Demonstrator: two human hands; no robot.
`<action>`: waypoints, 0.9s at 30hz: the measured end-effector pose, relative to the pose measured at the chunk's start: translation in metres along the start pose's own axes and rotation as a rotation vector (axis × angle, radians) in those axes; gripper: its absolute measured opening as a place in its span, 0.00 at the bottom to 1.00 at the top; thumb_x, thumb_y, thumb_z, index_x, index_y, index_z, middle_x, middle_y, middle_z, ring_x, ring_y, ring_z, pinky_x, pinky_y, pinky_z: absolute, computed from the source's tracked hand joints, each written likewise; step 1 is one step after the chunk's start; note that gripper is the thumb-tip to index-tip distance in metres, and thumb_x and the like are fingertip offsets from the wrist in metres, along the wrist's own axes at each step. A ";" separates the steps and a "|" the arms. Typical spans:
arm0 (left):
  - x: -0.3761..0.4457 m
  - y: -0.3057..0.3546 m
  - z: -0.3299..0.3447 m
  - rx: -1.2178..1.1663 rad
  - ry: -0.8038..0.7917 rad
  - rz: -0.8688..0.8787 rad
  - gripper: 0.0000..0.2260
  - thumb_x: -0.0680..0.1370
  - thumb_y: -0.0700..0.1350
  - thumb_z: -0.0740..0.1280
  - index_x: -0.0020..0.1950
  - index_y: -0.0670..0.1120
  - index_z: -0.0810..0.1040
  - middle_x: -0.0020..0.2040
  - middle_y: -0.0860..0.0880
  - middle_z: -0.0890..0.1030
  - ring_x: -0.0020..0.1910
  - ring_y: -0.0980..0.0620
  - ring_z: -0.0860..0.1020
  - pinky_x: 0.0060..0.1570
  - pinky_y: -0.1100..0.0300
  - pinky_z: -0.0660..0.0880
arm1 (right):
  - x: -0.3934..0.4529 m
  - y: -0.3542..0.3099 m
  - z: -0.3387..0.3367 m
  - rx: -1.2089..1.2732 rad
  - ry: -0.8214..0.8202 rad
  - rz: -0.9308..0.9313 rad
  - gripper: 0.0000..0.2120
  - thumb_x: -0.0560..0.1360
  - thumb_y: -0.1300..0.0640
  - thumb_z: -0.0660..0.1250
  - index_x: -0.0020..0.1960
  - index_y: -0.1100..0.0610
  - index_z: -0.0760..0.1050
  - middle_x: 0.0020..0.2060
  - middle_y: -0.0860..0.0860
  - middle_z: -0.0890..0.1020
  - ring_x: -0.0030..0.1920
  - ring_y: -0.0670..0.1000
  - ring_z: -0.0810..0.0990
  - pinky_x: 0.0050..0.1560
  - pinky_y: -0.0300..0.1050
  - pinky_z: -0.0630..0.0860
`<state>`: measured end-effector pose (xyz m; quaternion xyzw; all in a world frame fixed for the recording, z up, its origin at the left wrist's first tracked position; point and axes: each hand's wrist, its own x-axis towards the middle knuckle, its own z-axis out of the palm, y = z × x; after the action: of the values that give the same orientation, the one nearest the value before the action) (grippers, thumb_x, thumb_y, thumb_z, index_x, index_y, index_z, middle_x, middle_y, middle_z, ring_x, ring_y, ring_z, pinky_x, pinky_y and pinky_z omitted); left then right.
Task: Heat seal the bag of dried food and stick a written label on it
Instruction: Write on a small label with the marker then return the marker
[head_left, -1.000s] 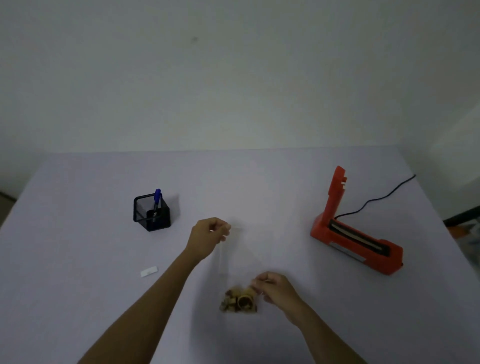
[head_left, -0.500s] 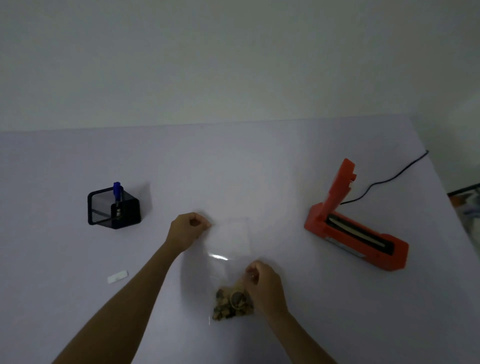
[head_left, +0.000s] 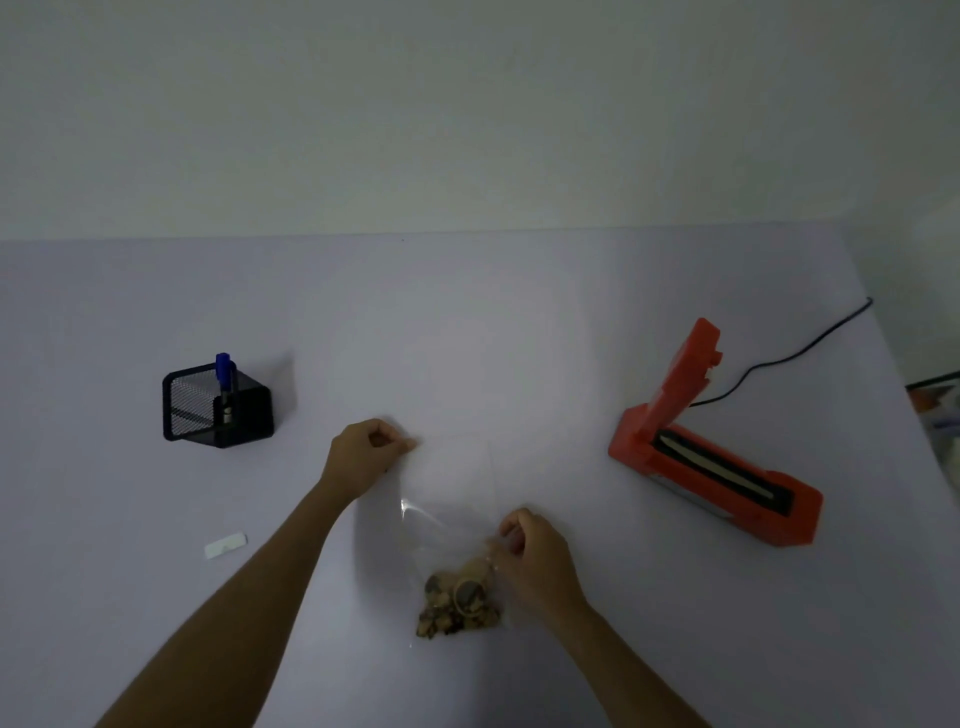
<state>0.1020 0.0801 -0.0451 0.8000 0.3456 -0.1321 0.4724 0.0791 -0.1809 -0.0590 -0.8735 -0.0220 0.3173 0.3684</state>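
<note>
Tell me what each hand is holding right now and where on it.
Both grip the clear bag. The left hand pinches its far, open-end corner; the right hand pinches its right edge just above the dried food.

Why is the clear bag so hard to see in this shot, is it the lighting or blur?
Head view: dim, bluish lighting, and the transparent bag shows mainly by one glare streak near the left hand; the dried food and right hand look fairly sharp, not blurred.
</note>
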 end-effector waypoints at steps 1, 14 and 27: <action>0.000 0.000 0.000 -0.007 -0.004 0.004 0.11 0.71 0.50 0.75 0.41 0.43 0.81 0.34 0.48 0.81 0.32 0.52 0.77 0.40 0.57 0.76 | 0.000 0.000 0.000 0.003 0.000 0.006 0.06 0.71 0.52 0.70 0.44 0.50 0.74 0.36 0.47 0.75 0.36 0.44 0.75 0.38 0.35 0.73; -0.044 0.003 -0.051 -0.122 0.236 0.239 0.04 0.79 0.44 0.64 0.50 0.48 0.78 0.42 0.50 0.81 0.39 0.53 0.78 0.41 0.60 0.75 | -0.003 -0.061 -0.007 0.035 0.240 0.057 0.07 0.73 0.52 0.70 0.45 0.53 0.74 0.38 0.48 0.80 0.36 0.45 0.77 0.33 0.36 0.69; -0.063 -0.111 -0.180 0.630 0.422 0.488 0.23 0.79 0.44 0.63 0.74 0.41 0.64 0.73 0.42 0.68 0.72 0.42 0.67 0.71 0.48 0.61 | 0.044 -0.285 0.104 0.086 0.129 -0.295 0.25 0.75 0.48 0.69 0.68 0.54 0.68 0.38 0.49 0.77 0.40 0.49 0.77 0.41 0.40 0.73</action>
<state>-0.0399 0.2402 0.0083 0.9723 0.1784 0.0506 0.1425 0.1108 0.1034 0.0498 -0.8628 -0.1128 0.2037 0.4488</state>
